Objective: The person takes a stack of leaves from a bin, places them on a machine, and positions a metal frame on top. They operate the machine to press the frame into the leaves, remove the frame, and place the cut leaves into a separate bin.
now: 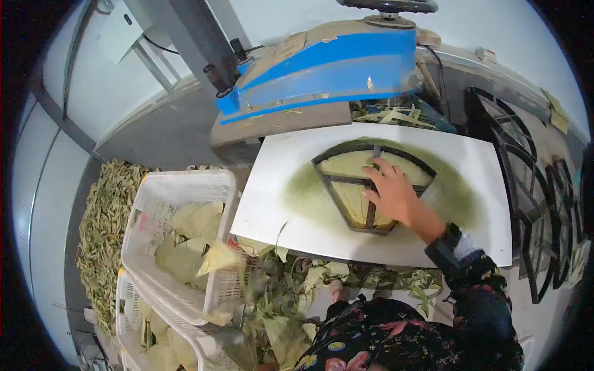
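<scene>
My right hand (394,193) is on a black fan-shaped cutting die (339,196), fingers above its crossbar and thumb below, closed around the bar. The die lies on a white board (272,179) with its narrow end toward me. Inside the die shows a pale green leaf piece (349,162), partly covered by my hand. Greenish stain spreads over the board around it. My left hand is not visible. A pale leaf piece (219,258), blurred, is over the near right rim of the upper white basket (185,180).
A blue press arm (328,68) with a black handwheel (390,6) stands behind the board. More black dies (526,185) lean at the right. A lower basket (124,309) holds leaf pieces. Leaf scraps (272,315) lie below the board, and a scrap heap (111,229) at the left.
</scene>
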`<state>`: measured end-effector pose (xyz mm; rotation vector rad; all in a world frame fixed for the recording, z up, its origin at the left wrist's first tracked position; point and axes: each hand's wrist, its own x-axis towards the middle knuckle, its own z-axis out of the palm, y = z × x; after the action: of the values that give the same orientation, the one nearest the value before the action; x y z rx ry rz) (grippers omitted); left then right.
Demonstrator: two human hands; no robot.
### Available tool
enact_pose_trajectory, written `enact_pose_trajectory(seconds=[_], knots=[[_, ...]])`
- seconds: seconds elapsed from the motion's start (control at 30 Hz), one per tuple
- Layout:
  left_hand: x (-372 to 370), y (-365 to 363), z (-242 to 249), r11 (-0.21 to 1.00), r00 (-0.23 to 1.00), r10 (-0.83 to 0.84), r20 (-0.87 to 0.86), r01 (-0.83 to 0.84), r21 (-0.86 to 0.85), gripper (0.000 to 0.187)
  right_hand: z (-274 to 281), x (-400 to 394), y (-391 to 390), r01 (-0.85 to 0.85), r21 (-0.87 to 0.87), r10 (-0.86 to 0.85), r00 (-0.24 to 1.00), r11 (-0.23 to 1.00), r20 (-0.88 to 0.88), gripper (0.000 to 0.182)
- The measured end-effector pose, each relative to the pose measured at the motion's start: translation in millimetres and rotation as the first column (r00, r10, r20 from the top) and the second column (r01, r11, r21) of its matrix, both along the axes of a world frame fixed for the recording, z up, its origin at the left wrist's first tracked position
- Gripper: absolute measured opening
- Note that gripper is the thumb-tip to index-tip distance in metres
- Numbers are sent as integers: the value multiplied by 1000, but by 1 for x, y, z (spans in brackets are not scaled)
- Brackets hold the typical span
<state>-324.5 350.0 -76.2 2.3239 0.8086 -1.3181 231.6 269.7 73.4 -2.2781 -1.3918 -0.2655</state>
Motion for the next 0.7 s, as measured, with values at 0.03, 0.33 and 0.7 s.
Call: enact_pose_trajectory(seconds=[0.03, 0.33, 0.7], knots=[[3, -1, -1, 998, 1000, -6, -9, 5, -57, 45, -3, 5, 6, 29, -57, -28, 999, 998, 16, 44], [267, 0, 79, -226, 187, 957, -220, 9, -974, 62, -11, 11, 21, -270, -407, 71, 895, 873, -441, 34], [281, -45, 51, 131, -142, 980, 139, -64, -989, 44, 45, 3, -70, -211, -36, 91, 562, 977, -822, 29]])
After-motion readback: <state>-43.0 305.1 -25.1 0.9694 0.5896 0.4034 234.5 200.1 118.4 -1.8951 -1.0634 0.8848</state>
